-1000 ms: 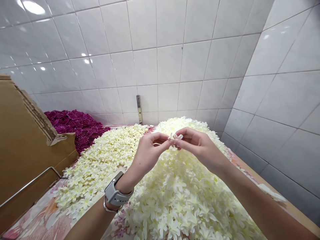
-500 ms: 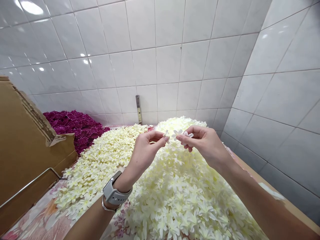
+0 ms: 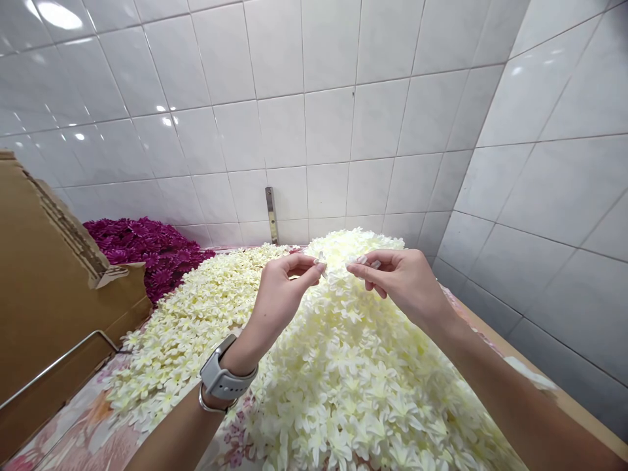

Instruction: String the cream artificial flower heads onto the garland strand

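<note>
Above the large heap of white artificial flowers (image 3: 343, 373), my left hand (image 3: 282, 291) pinches a small white flower (image 3: 321, 259) between thumb and fingertips. A grey watch and a thin bracelet circle that wrist. Facing it, a short gap away, my right hand (image 3: 405, 281) is closed, with white petals (image 3: 367, 261) showing between thumb and curled fingers. How many flowers the right hand holds is hard to make out against the bright heap behind.
A spread of smaller cream flowers (image 3: 210, 307) lies to the left, with a purple flower pile (image 3: 147, 252) behind it. A cardboard box (image 3: 59, 307) and a bent metal rod (image 3: 53, 366) stand at far left. Tiled walls (image 3: 328, 124) rise behind and right; a metal strip (image 3: 271, 216) leans there.
My hands have drawn slightly apart, the left one shifting a little left. The flower that stood out at the right fingertips no longer shows distinctly there.
</note>
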